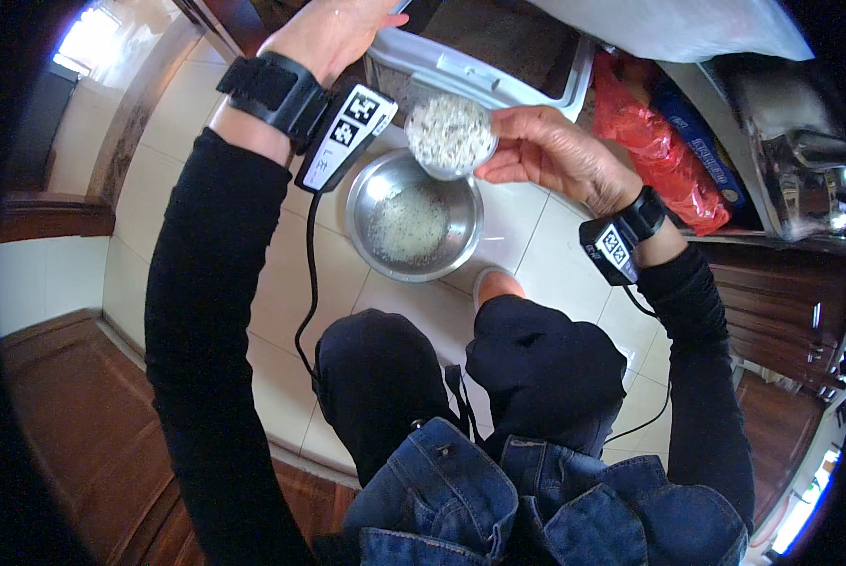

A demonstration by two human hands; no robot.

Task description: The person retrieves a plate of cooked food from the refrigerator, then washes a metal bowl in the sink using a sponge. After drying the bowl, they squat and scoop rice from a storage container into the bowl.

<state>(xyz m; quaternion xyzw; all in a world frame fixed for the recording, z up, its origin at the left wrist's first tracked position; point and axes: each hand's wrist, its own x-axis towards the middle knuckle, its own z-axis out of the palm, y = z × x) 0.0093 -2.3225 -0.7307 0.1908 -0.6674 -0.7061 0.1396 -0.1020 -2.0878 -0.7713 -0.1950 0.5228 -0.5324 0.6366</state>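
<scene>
My right hand [564, 152] grips a clear cup [492, 152] by its side. White grains mixed with dark ones [451, 133] fill the cup. Below it a stainless steel bowl [469, 244] stands on the tiled floor, with similar pale and dark grains [410, 223] covering its bottom. The cup overlaps the bowl's far rim from this angle. At the top edge of the picture, my left hand [334, 35] is partly cut off, its fingers by the corner of a white plastic bin [458, 67]. Whether it grasps the bin cannot be made out.
The bin sits inside a low cupboard. A red plastic bag [660, 148] and a dark blue box [706, 152] lie to its right, under a whitish plastic bag [699, 25]. Dark wooden cabinet fronts [769, 297] flank the right. Cables run from both wrist devices.
</scene>
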